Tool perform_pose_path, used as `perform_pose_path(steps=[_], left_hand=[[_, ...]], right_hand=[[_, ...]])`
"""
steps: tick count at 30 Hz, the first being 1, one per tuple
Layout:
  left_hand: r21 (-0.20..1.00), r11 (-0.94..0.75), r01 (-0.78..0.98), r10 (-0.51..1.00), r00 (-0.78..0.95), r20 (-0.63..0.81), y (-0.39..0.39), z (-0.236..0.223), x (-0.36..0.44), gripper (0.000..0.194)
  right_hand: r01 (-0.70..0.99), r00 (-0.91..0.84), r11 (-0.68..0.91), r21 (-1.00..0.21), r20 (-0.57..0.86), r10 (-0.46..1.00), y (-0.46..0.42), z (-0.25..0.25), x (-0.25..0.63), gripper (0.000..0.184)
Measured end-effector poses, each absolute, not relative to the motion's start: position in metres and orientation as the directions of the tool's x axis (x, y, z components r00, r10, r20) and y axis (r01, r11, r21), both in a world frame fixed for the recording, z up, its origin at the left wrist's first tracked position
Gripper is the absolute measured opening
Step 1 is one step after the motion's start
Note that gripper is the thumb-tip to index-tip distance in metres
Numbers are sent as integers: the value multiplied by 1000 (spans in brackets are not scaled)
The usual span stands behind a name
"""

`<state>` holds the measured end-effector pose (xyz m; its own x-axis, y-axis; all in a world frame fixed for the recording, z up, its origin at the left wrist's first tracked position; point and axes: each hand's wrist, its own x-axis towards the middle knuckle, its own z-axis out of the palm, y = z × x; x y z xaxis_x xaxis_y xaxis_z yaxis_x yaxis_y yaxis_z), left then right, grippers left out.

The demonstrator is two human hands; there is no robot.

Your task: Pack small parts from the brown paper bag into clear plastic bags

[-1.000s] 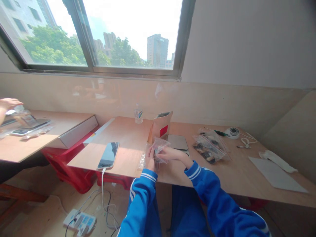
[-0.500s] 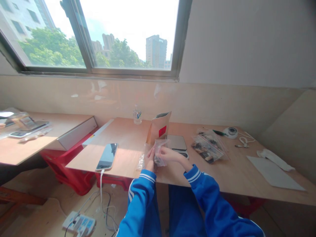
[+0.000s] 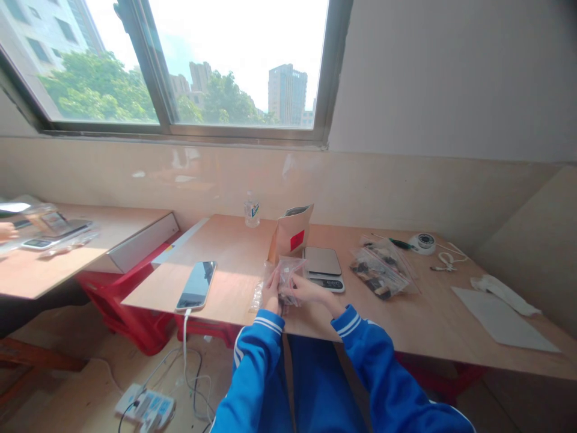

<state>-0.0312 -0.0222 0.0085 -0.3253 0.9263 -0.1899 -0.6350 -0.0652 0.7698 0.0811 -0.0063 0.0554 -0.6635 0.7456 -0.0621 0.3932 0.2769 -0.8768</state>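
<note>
1. Since a second ago: co-worker's hand (image 3: 6,231) at far left has dropped from over the stuff on the side table (image 3: 67,270) to the frame edge; the near person's hands have pulled slightly in toward the desk edge, bag with them.
2. Left of centre: phone (image 3: 197,284) flat on the desk (image 3: 234,252), cable running down to a power strip (image 3: 145,406) on the floor.
3. Centre: left hand (image 3: 271,290) and right hand (image 3: 303,289) both closed on a small clear bag (image 3: 286,278) with dark bits inside, held just above the near desk edge. Bag sits between the two hands, fingers pinching its lower sides, top standing free.
4. Handling guess: light, soft, crinkly, slippery film; best pinched at the edges or top seam, not squeezed.
5. Just behind: brown pouch (image 3: 291,236), scale (image 3: 323,267).
6. Right: bigger bag of parts (image 3: 381,273), tape roll (image 3: 425,242), white sheet (image 3: 500,317).
</note>
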Motion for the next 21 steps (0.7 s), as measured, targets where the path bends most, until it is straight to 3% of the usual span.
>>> perform_pose_path(steps=[2, 8, 14, 21], left_hand=[[760, -60, -647, 933, -308, -189, -21, 7, -32, 35], [736, -55, -675, 937, -289, -195, -21, 6, -32, 28], [770, -31, -637, 954, -248, -166, -26, 14, -33, 26], [776, -49, -628, 949, -272, -160, -24, 14, -34, 21]], right_hand=[[382, -659, 270, -884, -56, 750, -11, 54, 81, 17], [369, -635, 445, -816, 129, 762, -21, 46, 77, 12], [432, -686, 319, -843, -78, 724, -20, 35, 82, 25], [255, -589, 266, -930, 69, 805, -30, 29, 76, 37]])
